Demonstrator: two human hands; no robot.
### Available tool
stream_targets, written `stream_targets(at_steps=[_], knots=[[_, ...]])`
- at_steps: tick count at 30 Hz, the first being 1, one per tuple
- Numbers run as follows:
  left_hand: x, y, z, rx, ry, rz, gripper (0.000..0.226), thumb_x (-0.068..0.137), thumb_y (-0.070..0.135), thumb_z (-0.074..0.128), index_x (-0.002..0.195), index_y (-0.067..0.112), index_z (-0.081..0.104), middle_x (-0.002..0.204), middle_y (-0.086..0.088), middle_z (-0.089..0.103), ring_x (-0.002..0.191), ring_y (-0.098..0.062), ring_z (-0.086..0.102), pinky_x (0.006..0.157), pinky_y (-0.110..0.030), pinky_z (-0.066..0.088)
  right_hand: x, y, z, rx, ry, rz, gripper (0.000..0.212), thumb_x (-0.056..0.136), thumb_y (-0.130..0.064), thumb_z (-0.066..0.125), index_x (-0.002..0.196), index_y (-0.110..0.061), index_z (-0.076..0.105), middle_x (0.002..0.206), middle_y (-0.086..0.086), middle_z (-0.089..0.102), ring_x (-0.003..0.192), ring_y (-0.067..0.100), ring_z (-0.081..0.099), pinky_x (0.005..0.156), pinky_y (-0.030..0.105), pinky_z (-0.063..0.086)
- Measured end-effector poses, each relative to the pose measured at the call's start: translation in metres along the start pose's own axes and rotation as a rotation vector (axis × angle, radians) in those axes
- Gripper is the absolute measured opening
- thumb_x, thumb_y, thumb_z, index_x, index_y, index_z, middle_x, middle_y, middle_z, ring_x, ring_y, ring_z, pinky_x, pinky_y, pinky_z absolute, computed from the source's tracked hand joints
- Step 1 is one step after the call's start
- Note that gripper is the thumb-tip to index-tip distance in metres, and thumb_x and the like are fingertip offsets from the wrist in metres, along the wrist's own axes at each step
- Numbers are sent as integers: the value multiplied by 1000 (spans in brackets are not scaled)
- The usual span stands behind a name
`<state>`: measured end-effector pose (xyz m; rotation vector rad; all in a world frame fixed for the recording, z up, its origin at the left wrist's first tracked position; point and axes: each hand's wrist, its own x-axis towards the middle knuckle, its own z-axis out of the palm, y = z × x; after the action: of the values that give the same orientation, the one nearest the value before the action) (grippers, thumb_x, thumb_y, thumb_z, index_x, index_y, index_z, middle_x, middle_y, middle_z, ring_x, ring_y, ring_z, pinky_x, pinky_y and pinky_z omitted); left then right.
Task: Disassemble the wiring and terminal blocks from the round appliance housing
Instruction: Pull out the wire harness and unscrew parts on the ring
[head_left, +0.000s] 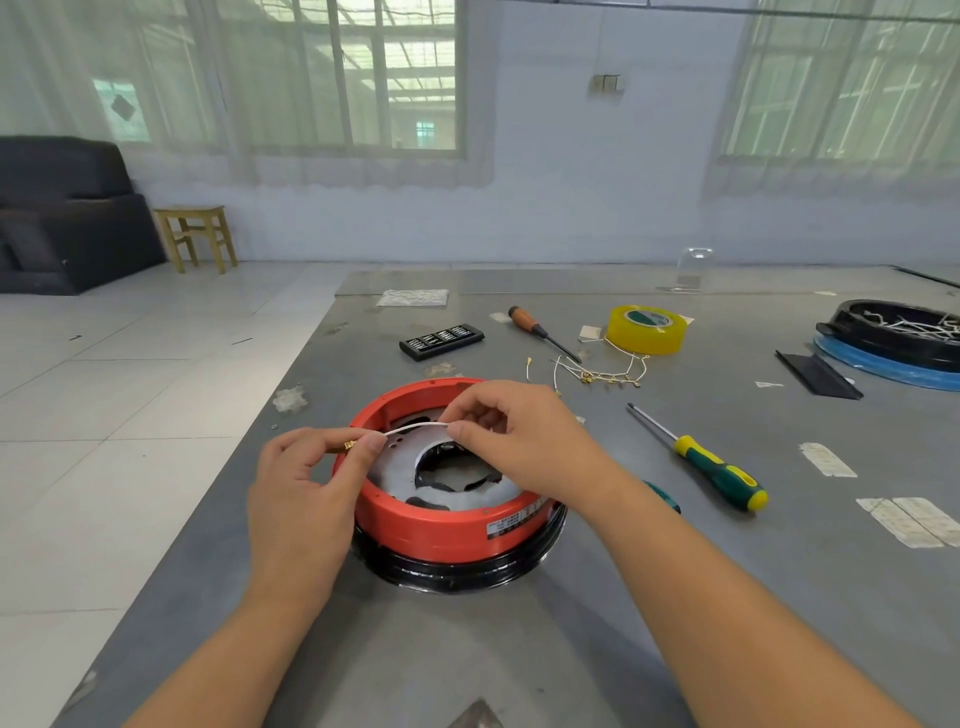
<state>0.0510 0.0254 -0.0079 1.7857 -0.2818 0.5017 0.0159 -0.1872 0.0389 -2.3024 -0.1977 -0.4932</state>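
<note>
Above the round red housing (441, 519), which sits on the grey table (623, 597), both hands stretch a short white wire (415, 427) between them: the left hand (301, 493) pinches its brass terminal end (347, 446), the right hand (514, 441) pinches the other end. The wire looks free of the housing, so the step appears to be setting it aside, probably with the pile of removed wires (602, 371) beyond the housing, then reaching back in.

black tray (893, 332) cut off at right edge, housing label (511, 525) unreadable
</note>
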Motion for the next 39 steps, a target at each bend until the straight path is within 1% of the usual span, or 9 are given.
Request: stream_targets(at_steps=[6,11,15,18,21,25,28,32,39], knots=[[5,-1,1,-165,-29,-94,3,87,45,80,86,42,81,95,10,76,112,-20,66,102,-47,52,1,-2,-10,-101,-55,-98,9,93,-18,73,97,-20,80,95,-7,72,90,7,65,84,24,51],[7,7,0,-308,-87,-162,20,78,55,78,79,35,81,79,3,77,79,-11,68,81,-30,55,2,-3,-14,-167,-163,-125,9,95,-22,70,98,-23,78,97,-12,69,92,4,62,83,18,47],[9,8,-5,26,-175,-35,16,88,44,78,73,42,76,99,14,72,113,-4,54,94,-26,38,2,-2,-14,-50,-7,-21,9,96,-24,65,90,-29,69,90,-10,65,83,5,57,72,13,44],[11,23,-1,309,-311,126,10,91,42,73,83,47,74,87,25,68,110,-5,46,97,-34,31,3,-4,-13,-26,13,-11,9,96,-24,63,90,-30,66,88,-10,63,83,8,57,72,15,45],[16,37,8,384,-450,184,7,96,36,71,94,40,77,74,23,70,95,-2,59,88,-32,47,4,-5,-10,-47,17,-22,8,96,-26,62,91,-32,65,85,-12,62,80,6,56,69,12,43],[26,45,24,167,-470,-4,9,99,29,69,91,30,73,72,17,76,65,8,66,57,-13,45,7,-5,-6,105,168,90,13,94,-36,66,104,-36,58,85,-13,65,77,1,60,65,13,44],[35,48,32,-89,-355,-187,7,95,25,75,91,22,71,77,8,79,71,-4,71,72,-30,51,6,-6,-3,114,102,148,12,90,-42,70,93,-33,63,81,-14,70,73,-1,62,68,22,49],[40,52,38,-321,-350,-354,10,87,24,84,88,15,78,83,-3,80,73,-12,73,68,-26,54,3,-10,0,173,39,156,13,91,-34,73,103,-33,68,83,-8,74,76,5,70,74,27,58],[41,47,41,-262,-263,-254,6,90,26,82,90,21,80,82,3,80,76,-9,75,73,-28,55,4,-10,0,312,21,250,4,88,-19,77,91,-20,74,78,1,77,73,12,73,76,35,61]])
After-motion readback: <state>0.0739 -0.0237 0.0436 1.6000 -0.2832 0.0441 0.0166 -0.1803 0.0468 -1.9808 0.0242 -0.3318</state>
